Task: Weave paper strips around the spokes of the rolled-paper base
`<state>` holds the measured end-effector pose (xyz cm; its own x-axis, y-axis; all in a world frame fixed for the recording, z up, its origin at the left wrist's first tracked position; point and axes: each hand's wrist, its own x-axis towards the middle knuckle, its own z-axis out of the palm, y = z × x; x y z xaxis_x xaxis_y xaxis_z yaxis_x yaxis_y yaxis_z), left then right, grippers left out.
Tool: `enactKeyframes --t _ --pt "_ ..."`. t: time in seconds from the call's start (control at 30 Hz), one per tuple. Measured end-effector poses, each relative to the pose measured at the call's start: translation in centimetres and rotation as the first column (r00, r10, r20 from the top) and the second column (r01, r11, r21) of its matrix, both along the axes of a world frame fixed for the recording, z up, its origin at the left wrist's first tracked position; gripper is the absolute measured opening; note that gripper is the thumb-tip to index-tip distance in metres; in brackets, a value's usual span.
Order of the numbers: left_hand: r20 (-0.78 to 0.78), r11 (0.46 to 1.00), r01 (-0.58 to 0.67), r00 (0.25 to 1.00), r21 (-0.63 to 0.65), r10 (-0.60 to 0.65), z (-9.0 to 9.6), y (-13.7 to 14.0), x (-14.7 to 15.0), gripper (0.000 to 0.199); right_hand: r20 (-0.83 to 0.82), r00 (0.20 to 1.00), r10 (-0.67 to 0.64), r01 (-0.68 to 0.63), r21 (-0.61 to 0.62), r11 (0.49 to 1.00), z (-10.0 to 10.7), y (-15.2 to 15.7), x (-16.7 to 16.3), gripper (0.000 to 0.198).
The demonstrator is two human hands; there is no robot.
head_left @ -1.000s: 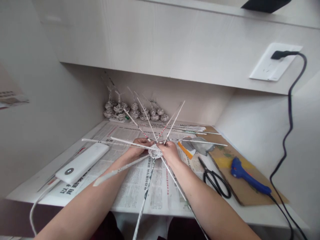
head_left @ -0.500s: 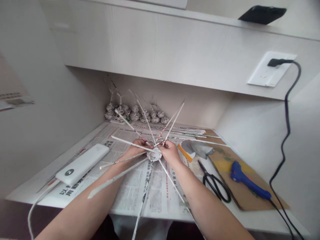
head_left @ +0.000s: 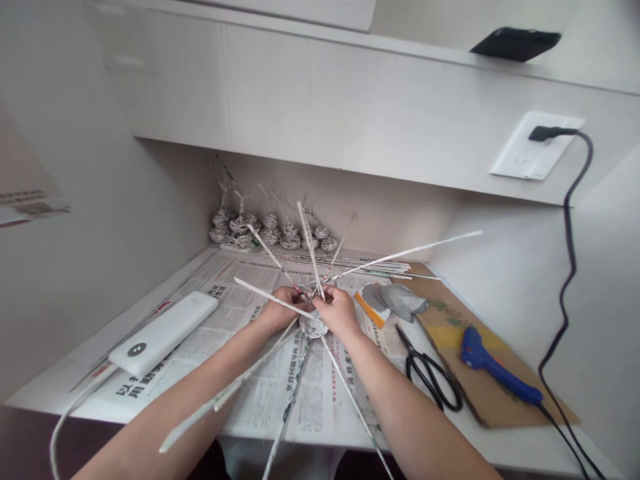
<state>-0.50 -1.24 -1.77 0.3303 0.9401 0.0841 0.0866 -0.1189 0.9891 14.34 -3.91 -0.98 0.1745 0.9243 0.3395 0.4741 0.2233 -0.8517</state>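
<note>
A small round woven base (head_left: pixel 314 325) of rolled newspaper sits between my hands, with several long paper sticks fanning out from it. My left hand (head_left: pixel 286 308) is closed on the base's far left edge, where sticks cross. On the far right edge, my right hand (head_left: pixel 336 308) pinches a paper stick (head_left: pixel 311 250) that points up and away. Another stick (head_left: pixel 410 255) stretches far to the right beyond my right hand. Other sticks come toward me, over and between my forearms. The fingertips are partly hidden by the sticks.
Newspaper (head_left: pixel 260 373) covers the tabletop. Left lies a white power bank (head_left: pixel 165 330) with a cable. Right are black scissors (head_left: pixel 431 373), a blue glue gun (head_left: pixel 500 370) on cardboard (head_left: pixel 450 333), and a grey-and-orange piece (head_left: pixel 395 301). Woven gourds (head_left: pixel 270 230) and loose paper sticks (head_left: pixel 360 264) stand behind.
The woven base has turned and tilted a little. One upright stick has swung left toward the middle, and the right-hand stick now points higher. Both hands have drawn closer together.
</note>
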Motion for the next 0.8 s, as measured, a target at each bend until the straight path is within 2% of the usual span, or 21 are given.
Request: enactKeyframes --t 0.07,0.17,0.27,0.33,0.4,0.47,0.57,0.67,0.73,0.8 --pt "-0.029 1.000 -0.020 0.999 0.009 0.020 0.3 -0.2 0.0 0.021 -0.018 0.998 -0.063 0.063 -0.042 0.997 -0.2 0.2 0.1 0.016" --pt "-0.023 0.998 -0.048 0.999 -0.037 0.047 0.5 -0.4 0.0 0.022 -0.311 0.940 -0.142 0.097 -0.157 0.983 -0.1 0.5 0.1 0.010" --pt "0.027 0.993 -0.047 0.998 -0.104 0.050 0.7 -0.5 0.0 0.026 -0.646 0.738 -0.195 -0.018 -0.308 0.951 0.6 0.6 0.0 0.011" --pt "0.047 0.989 -0.061 0.997 -0.134 0.068 0.8 -0.6 0.0 0.025 -0.770 0.592 -0.238 -0.081 -0.351 0.933 1.3 0.4 -0.1 0.014" --pt "0.054 0.986 -0.077 0.995 -0.146 0.085 0.8 -0.6 0.1 0.023 -0.845 0.479 -0.237 -0.110 -0.326 0.939 2.0 0.1 -0.2 0.014" --pt "0.067 0.986 -0.070 0.994 -0.154 0.081 0.8 -0.5 0.1 0.021 -0.891 0.415 -0.186 -0.136 -0.262 0.955 2.5 -0.4 -0.4 0.012" --pt "0.108 0.988 -0.045 0.992 -0.147 0.062 0.6 -0.2 0.1 0.022 -0.914 0.389 -0.118 -0.160 -0.193 0.968 3.0 -0.8 -0.5 0.030" --pt "0.127 0.989 -0.063 0.989 -0.135 0.080 0.5 0.1 0.2 0.023 -0.919 0.380 -0.108 -0.103 -0.158 0.982 3.3 -0.7 0.1 0.039" --pt "0.118 0.986 -0.077 0.989 -0.145 0.094 0.5 0.1 0.2 0.024 -0.914 0.395 -0.091 -0.024 -0.109 0.994 3.6 -0.3 0.9 0.042" --pt "0.114 0.985 -0.078 0.989 -0.157 0.096 0.5 0.0 0.2 0.025 -0.889 0.452 -0.065 0.050 -0.047 0.998 3.9 0.2 1.7 0.043"
